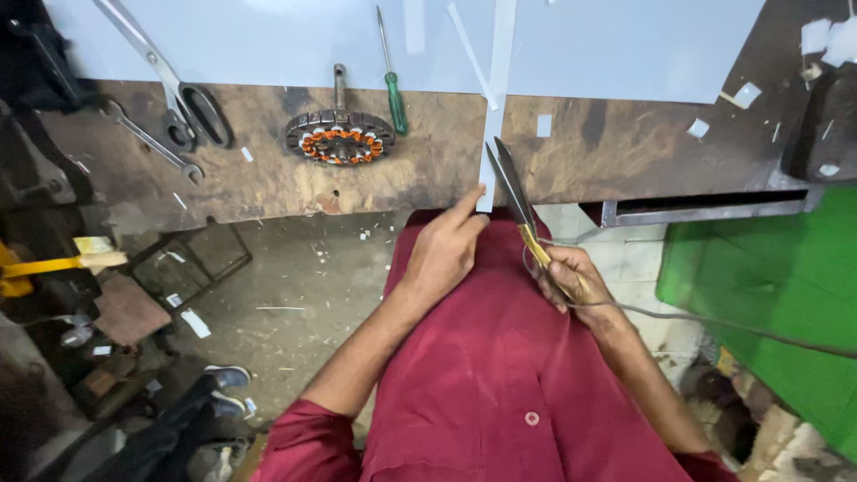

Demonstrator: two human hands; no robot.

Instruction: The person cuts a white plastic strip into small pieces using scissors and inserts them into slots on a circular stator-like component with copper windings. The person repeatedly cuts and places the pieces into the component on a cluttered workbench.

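Here, a white strip is seen lying on the bench, long axis running straight away from the body, its near end at the bench edge. That end is pinched by the left hand. Shears are gripped in the right hand, fingers closed round the brass handles; the blades are parted and set just right of the strip, nearly parallel to it. Both hands are about equally near. Counted: one strip, two shears (second pair far left), one screwdriver, one spanner, one stator.
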